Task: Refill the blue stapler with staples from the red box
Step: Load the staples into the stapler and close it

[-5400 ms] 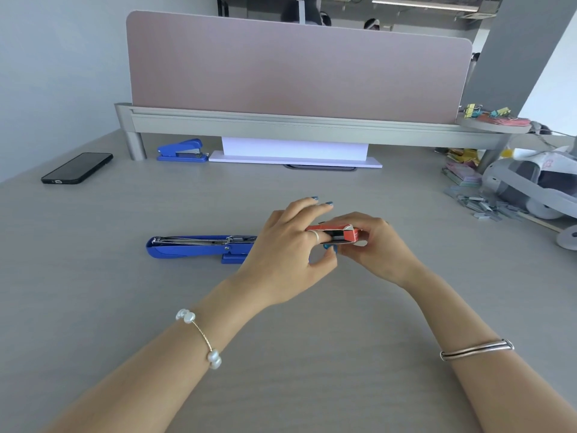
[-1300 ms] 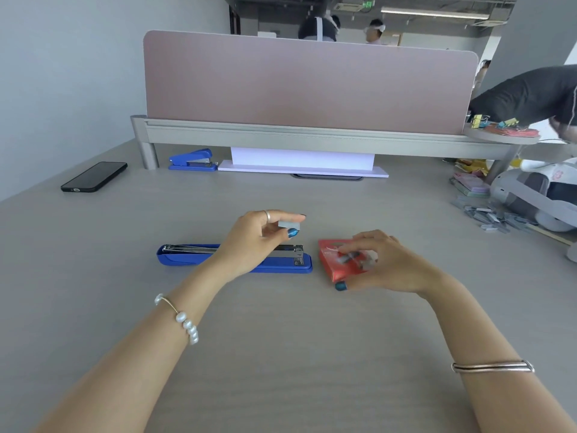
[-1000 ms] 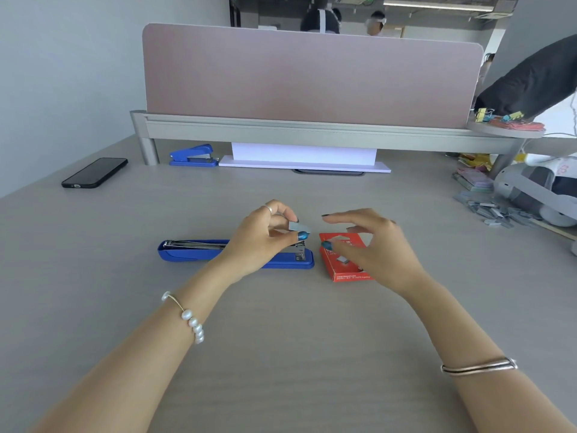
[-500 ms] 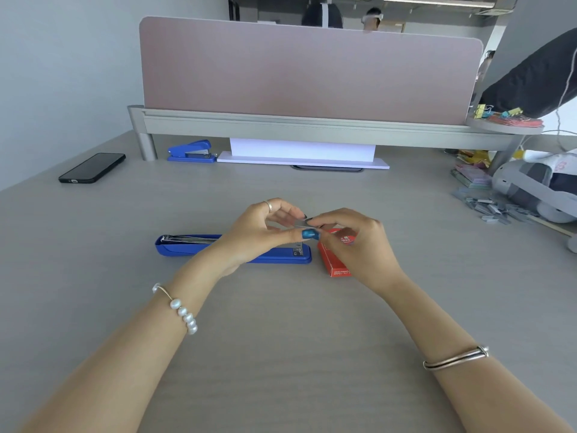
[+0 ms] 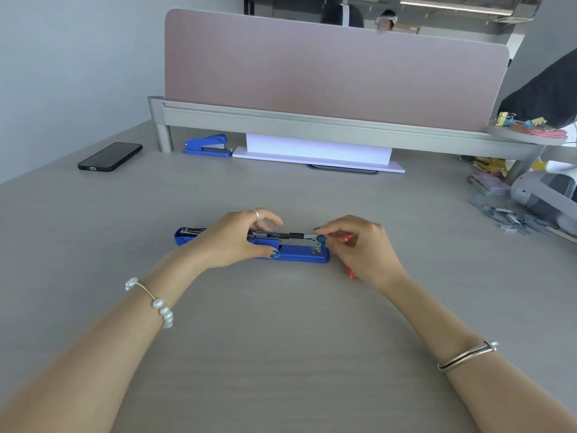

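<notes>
Blue stapler [image 5: 290, 255] lies opened flat on surface [image 5: 281, 354]. Left hand [image 5: 237, 242] clasps its middle; right hand [image 5: 359, 245] fingers pinch staple strip [image 5: 310, 236] over its right-end channel. Red box [image 5: 351, 271] just right, mostly hidden. Risk: a skewed strip could jam or snap.

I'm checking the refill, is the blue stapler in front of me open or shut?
Open. The stapler lies unfolded flat on the desk, its metal channel facing up between both hands.
</notes>
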A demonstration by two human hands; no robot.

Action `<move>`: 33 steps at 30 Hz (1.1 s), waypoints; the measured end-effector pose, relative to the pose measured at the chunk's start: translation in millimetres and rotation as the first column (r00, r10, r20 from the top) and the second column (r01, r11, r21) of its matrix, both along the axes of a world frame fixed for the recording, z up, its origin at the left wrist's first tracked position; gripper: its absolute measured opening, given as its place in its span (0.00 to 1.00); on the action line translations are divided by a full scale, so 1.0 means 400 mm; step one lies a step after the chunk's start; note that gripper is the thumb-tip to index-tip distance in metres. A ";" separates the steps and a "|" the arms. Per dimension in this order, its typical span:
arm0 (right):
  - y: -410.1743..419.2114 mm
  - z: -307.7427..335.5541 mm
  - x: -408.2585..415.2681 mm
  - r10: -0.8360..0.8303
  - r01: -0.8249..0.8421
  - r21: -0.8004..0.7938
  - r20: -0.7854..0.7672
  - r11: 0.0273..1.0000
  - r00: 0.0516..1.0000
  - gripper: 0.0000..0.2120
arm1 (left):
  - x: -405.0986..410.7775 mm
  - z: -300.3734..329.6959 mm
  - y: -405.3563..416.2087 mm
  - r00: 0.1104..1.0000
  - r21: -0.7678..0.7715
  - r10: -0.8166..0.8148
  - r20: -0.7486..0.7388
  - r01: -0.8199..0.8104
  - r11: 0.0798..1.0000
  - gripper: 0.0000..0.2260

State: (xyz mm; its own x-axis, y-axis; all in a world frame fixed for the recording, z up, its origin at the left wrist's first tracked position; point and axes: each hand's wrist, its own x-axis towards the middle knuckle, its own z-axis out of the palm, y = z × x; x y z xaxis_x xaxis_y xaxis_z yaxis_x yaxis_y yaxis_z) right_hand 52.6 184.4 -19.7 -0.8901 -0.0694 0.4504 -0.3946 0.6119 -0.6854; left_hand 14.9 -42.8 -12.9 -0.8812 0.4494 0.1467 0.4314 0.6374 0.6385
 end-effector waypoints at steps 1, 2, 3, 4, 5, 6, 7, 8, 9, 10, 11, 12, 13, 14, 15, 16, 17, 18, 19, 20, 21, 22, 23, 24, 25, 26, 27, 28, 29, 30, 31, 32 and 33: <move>0.000 -0.001 -0.001 -0.006 0.006 0.004 0.004 1.000 1.000 0.10 | 0.000 0.002 -0.001 1.000 0.005 -0.003 -0.004 0.003 1.000 0.18; 0.000 -0.002 -0.001 -0.012 0.012 0.007 0.012 1.000 1.000 0.10 | -0.002 0.004 -0.003 1.000 0.007 -0.005 -0.004 0.005 1.000 0.18; -0.001 -0.003 -0.001 -0.017 0.017 0.008 0.020 1.000 1.000 0.11 | -0.003 0.005 -0.005 1.000 0.007 -0.006 0.000 0.006 1.000 0.17; -0.001 -0.003 -0.002 -0.019 0.019 0.006 0.027 1.000 0.999 0.11 | -0.005 0.004 -0.008 1.000 0.005 -0.006 0.003 0.006 1.000 0.17; -0.001 -0.003 -0.003 -0.016 0.016 0.005 0.031 1.000 0.999 0.11 | -0.007 0.004 -0.012 1.000 0.001 -0.005 0.005 0.005 1.000 0.18; -0.002 -0.003 -0.003 -0.011 0.011 0.003 0.031 1.000 0.999 0.12 | -0.010 0.003 -0.017 1.000 -0.007 -0.003 0.009 0.003 1.000 0.18; -0.003 -0.002 -0.003 -0.003 0.003 0.003 0.028 1.000 1.000 0.13 | -0.011 0.002 -0.022 1.000 -0.019 -0.002 0.012 0.002 1.000 0.20; -0.004 -0.001 -0.002 0.007 -0.007 0.005 0.021 1.000 1.000 0.14 | -0.013 0.001 -0.028 1.000 -0.032 0.001 0.014 0.000 0.999 0.21; -0.005 -0.001 -0.001 0.016 -0.016 0.008 0.016 1.000 1.000 0.14 | -0.014 0.002 -0.033 1.000 -0.045 0.005 0.013 -0.005 0.999 0.22; -0.005 0.000 -0.001 0.021 -0.021 0.007 0.013 1.000 1.000 0.13 | -0.015 0.002 -0.039 1.000 -0.056 0.014 0.010 -0.013 0.998 0.22; -0.005 0.001 0.000 0.022 -0.022 0.003 0.013 1.000 1.000 0.13 | -0.016 0.002 -0.044 1.000 -0.066 0.023 0.005 -0.022 0.998 0.23; -0.004 0.002 0.000 0.022 -0.022 -0.001 0.013 1.000 1.000 0.12 | -0.018 0.002 -0.048 0.999 -0.073 0.032 0.002 -0.032 0.997 0.23; -0.004 0.003 0.001 0.026 -0.026 -0.004 0.010 1.000 1.000 0.12 | -0.019 0.002 -0.052 0.999 -0.077 0.038 -0.001 -0.038 0.996 0.23; -0.003 0.003 0.000 0.029 -0.029 -0.007 0.010 1.000 1.000 0.11 | -0.019 0.001 -0.054 0.999 -0.078 0.041 0.000 -0.041 0.996 0.22; -0.003 0.004 0.000 0.030 -0.030 -0.009 0.014 1.000 0.999 0.11 | -0.020 0.001 -0.055 0.999 -0.076 0.042 0.003 -0.042 0.996 0.22; -0.003 0.005 0.001 0.030 -0.029 -0.012 0.017 1.000 0.999 0.11 | -0.020 0.000 -0.055 0.999 -0.075 0.044 0.005 -0.044 0.996 0.21; -0.004 0.007 0.003 0.032 -0.032 -0.015 0.016 0.999 0.999 0.11 | -0.019 -0.001 -0.054 0.999 -0.077 0.045 0.004 -0.045 0.996 0.20; -0.004 0.008 0.004 0.036 -0.036 -0.019 0.013 0.999 0.999 0.12 | -0.019 -0.002 -0.054 0.999 -0.081 0.045 0.002 -0.045 0.996 0.20; -0.004 0.010 0.006 0.040 -0.039 -0.020 0.013 0.999 0.999 0.13 | -0.019 -0.002 -0.054 0.999 -0.084 0.044 0.001 -0.044 0.996 0.20; -0.005 0.010 0.008 0.039 -0.039 -0.018 0.015 0.999 0.999 0.14 | -0.019 -0.002 -0.054 0.999 -0.085 0.043 0.002 -0.043 0.995 0.20; -0.004 0.010 0.009 0.036 -0.036 -0.013 0.021 0.999 0.999 0.14 | -0.020 -0.002 -0.054 0.999 -0.084 0.040 0.001 -0.040 0.996 0.20; -0.004 0.009 0.009 0.031 -0.031 -0.010 0.027 0.999 0.999 0.15 | -0.020 -0.002 -0.055 0.999 -0.083 0.038 0.001 -0.038 0.996 0.20; -0.005 0.008 0.009 0.027 -0.027 -0.010 0.033 1.000 0.999 0.14 | -0.020 -0.002 -0.055 0.999 -0.084 0.037 0.000 -0.037 0.996 0.20; -0.005 0.008 0.008 0.025 -0.024 -0.012 0.037 1.000 0.999 0.14 | -0.020 -0.001 -0.055 0.999 -0.084 0.036 0.000 -0.036 0.996 0.20; -0.006 0.008 0.007 0.024 -0.023 -0.016 0.034 1.000 0.999 0.13 | -0.020 -0.001 -0.055 0.999 -0.084 0.035 0.000 -0.035 0.996 0.20; -0.007 0.009 0.007 0.023 -0.023 -0.018 0.028 1.000 0.999 0.13 | -0.020 0.000 -0.054 0.999 -0.084 0.035 0.000 -0.035 0.996 0.20; -0.007 0.010 0.007 0.023 -0.022 -0.019 0.023 1.000 0.999 0.13 | -0.019 0.001 -0.054 0.999 -0.084 0.037 0.001 -0.036 0.996 0.20; -0.007 0.011 0.007 0.023 -0.022 -0.017 0.020 1.000 1.000 0.13 | -0.019 0.001 -0.054 0.999 -0.084 0.037 0.002 -0.037 0.996 0.20; -0.007 0.011 0.007 0.022 -0.022 -0.015 0.022 1.000 1.000 0.13 | -0.018 0.001 -0.054 0.999 -0.085 0.037 0.002 -0.036 0.996 0.20; -0.008 0.011 0.008 0.020 -0.019 -0.012 0.028 1.000 0.999 0.14 | -0.019 0.001 -0.054 0.999 -0.087 0.035 0.002 -0.035 0.996 0.20; -0.009 0.011 0.009 0.014 -0.014 -0.008 0.036 1.000 0.999 0.15 | -0.018 0.001 -0.054 0.999 -0.089 0.033 0.000 -0.033 0.995 0.20; -0.010 0.010 0.009 0.008 -0.008 -0.001 0.041 1.000 0.999 0.16 | -0.018 0.001 -0.054 0.999 -0.092 0.033 -0.001 -0.032 0.995 0.20; -0.011 0.008 0.008 0.004 -0.004 0.011 0.041 1.000 0.999 0.16 | -0.018 0.001 -0.054 0.999 -0.094 0.032 -0.002 -0.032 0.995 0.20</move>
